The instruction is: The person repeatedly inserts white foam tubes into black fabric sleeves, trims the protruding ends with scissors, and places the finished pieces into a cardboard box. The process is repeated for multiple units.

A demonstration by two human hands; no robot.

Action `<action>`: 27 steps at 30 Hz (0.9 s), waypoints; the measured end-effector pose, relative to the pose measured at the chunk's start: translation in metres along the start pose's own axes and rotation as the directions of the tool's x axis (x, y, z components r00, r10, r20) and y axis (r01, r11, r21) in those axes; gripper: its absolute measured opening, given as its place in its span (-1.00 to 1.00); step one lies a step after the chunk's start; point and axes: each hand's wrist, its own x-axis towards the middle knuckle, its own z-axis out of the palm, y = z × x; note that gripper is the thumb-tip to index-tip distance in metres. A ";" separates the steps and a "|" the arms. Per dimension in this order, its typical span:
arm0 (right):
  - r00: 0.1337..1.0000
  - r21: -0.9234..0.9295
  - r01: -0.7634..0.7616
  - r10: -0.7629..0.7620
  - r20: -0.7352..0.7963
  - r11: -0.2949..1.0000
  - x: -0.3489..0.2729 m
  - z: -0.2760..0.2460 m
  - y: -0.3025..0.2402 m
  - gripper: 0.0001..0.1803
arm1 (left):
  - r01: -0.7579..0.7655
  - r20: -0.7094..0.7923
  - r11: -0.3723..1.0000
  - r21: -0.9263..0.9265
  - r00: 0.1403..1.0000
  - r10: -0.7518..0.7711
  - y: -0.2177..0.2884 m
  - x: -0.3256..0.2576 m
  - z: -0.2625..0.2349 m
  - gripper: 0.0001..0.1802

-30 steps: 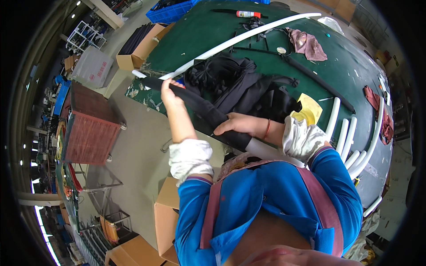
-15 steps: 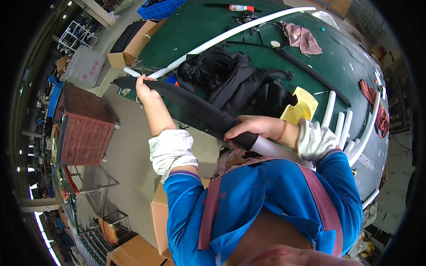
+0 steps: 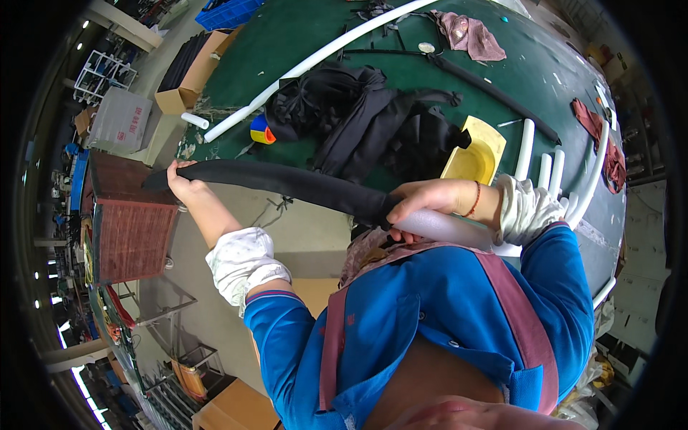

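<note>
A long black fabric sleeve (image 3: 294,182) stretches between my hands in front of my body. My left hand (image 3: 185,183) is closed around its far left end, with the arm extended. My right hand (image 3: 433,203) grips the sleeve's other end, where a white foam tube (image 3: 448,228) comes out and runs right under my wrist. How far the tube reaches inside the sleeve is hidden. Beyond my hands, a heap of black fabric (image 3: 358,122) lies on the green table (image 3: 251,72). A yellow tray (image 3: 484,147) rests just past my right hand.
One long white foam tube (image 3: 315,59) lies across the table, with several shorter tubes (image 3: 545,170) at the right. A checked cloth (image 3: 473,36) and a dark red cloth (image 3: 596,136) lie farther off. At left stand a reddish-brown cart (image 3: 132,236) and an open cardboard box (image 3: 193,72).
My left hand has moved left and down, drawing the sleeve straighter. More white tube shows beside my right hand. The table appears shifted left and up in view.
</note>
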 end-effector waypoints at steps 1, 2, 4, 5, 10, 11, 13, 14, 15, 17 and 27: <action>1.000 0.015 -0.010 0.010 -0.012 1.000 0.002 0.002 -0.004 -0.64 | 0.019 0.013 1.000 -0.025 1.000 -0.019 -0.001 -0.001 0.000 -0.89; 1.000 0.030 -0.021 0.021 -0.023 0.999 0.005 0.003 -0.007 -0.64 | 0.038 0.025 0.998 -0.050 0.999 -0.037 -0.001 -0.001 0.000 -0.88; 0.998 -0.013 -0.061 0.060 -0.012 0.998 0.011 0.005 -0.010 -0.64 | 0.076 0.055 0.992 -0.100 0.996 -0.071 0.002 -0.006 0.008 -0.87; 0.998 -0.015 -0.061 0.060 -0.019 0.998 0.014 0.007 -0.010 -0.65 | 0.042 0.038 0.996 -0.077 0.998 -0.039 0.001 -0.009 0.012 -0.85; 0.999 -0.114 -0.052 0.050 -0.022 0.992 0.030 0.015 -0.010 -0.62 | 0.011 0.015 0.999 -0.039 1.000 -0.010 0.003 -0.022 0.025 -0.80; 0.999 -0.091 -0.031 0.028 -0.034 0.995 0.038 0.013 -0.005 -0.61 | 0.011 0.034 0.999 -0.041 0.999 -0.010 0.001 -0.020 0.026 -0.78; 0.998 -0.231 -0.018 0.003 -0.065 0.973 0.041 0.010 -0.001 -0.65 | -0.005 0.035 0.999 -0.038 0.999 0.006 0.003 -0.014 0.023 -0.78; 0.997 -0.299 -0.012 -0.013 -0.080 0.954 0.041 0.010 0.000 -0.67 | -0.013 0.037 0.999 -0.036 0.999 0.014 0.004 -0.011 0.021 -0.78; 0.995 -0.302 0.042 -0.066 -0.070 0.952 0.034 0.012 0.000 -0.76 | 0.004 0.020 1.000 -0.026 1.000 -0.004 0.009 -0.004 0.015 -0.77; 0.992 -0.186 -0.069 0.048 -0.114 0.980 0.011 0.016 -0.003 -0.82 | -0.017 -0.093 0.999 0.038 0.995 0.020 0.014 0.011 0.004 -0.75; 0.989 -0.376 0.108 -0.139 -0.056 0.920 -0.013 -0.020 0.031 -0.64 | 0.112 -0.039 0.993 -0.020 0.993 -0.113 0.022 0.005 -0.042 -0.76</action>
